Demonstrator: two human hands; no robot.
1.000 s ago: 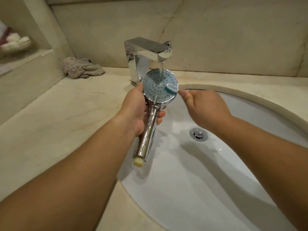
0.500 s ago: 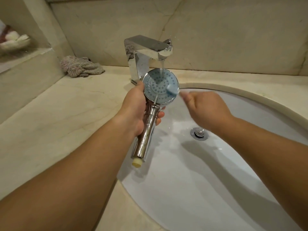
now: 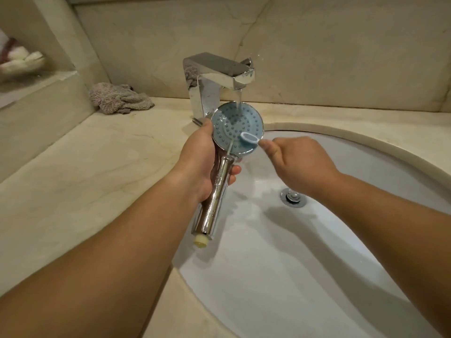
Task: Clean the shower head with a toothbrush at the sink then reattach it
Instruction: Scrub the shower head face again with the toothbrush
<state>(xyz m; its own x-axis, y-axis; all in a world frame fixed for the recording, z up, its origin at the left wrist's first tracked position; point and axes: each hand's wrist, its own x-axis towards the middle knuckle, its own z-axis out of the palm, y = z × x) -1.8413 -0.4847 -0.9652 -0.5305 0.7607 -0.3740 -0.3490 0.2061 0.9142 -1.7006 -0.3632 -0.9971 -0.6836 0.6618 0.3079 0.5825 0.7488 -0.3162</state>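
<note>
A chrome shower head (image 3: 233, 123) with a round blue-grey nozzle face is held upright over the left of the white sink (image 3: 280, 276). My left hand (image 3: 199, 162) grips its chrome handle just below the face. Water runs from the chrome faucet (image 3: 219, 74) onto the top of the face. My right hand (image 3: 300, 162) pinches a toothbrush (image 3: 249, 139), whose blue-and-white head lies against the lower right of the face. Most of the toothbrush handle is hidden inside my right hand.
A crumpled grey-pink cloth (image 3: 119, 100) lies on the beige marble counter (image 3: 73, 179) at the back left. The drain plug (image 3: 292, 196) sits in the basin under my right wrist. A raised ledge (image 3: 36, 93) stands at the left, a marble wall behind.
The toothbrush head has shifted lower across the nozzle face, from the right edge toward the lower right. My left hand still holds the shower head in the same place under the water.
</note>
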